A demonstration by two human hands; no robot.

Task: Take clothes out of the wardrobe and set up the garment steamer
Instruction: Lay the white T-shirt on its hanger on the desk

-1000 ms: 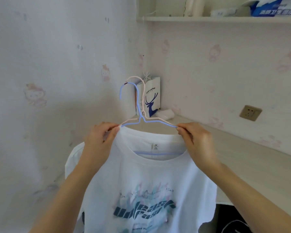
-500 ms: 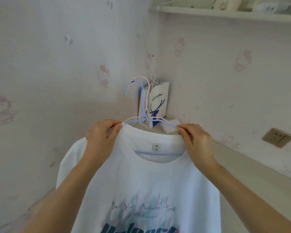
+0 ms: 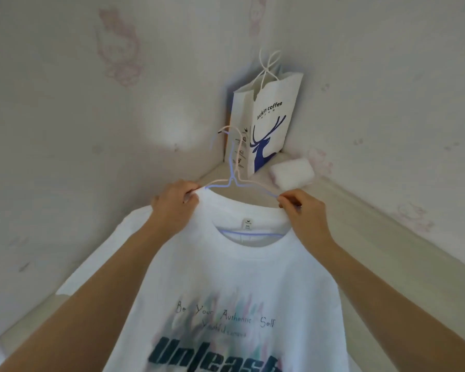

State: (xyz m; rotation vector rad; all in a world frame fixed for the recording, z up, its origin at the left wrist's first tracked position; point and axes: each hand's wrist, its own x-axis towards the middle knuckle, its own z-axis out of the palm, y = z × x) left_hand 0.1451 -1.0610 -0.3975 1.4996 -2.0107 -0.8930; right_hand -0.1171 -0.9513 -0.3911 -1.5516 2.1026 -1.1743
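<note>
Matt white cloth shirt; thin smooth coated-wire hangers; matt paper bag; pale wood-look desk.

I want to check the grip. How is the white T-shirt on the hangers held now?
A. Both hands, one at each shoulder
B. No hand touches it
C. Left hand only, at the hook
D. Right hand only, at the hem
A: the left hand and the right hand each pinch a shoulder of the white T-shirt where the hangers come out of the collar.

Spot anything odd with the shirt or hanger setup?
Yes: the white T-shirt appears to hang on two wire hangers at once, one pink and one blue, hooks overlapping. Left hand and right hand pinch the shoulders.
</note>
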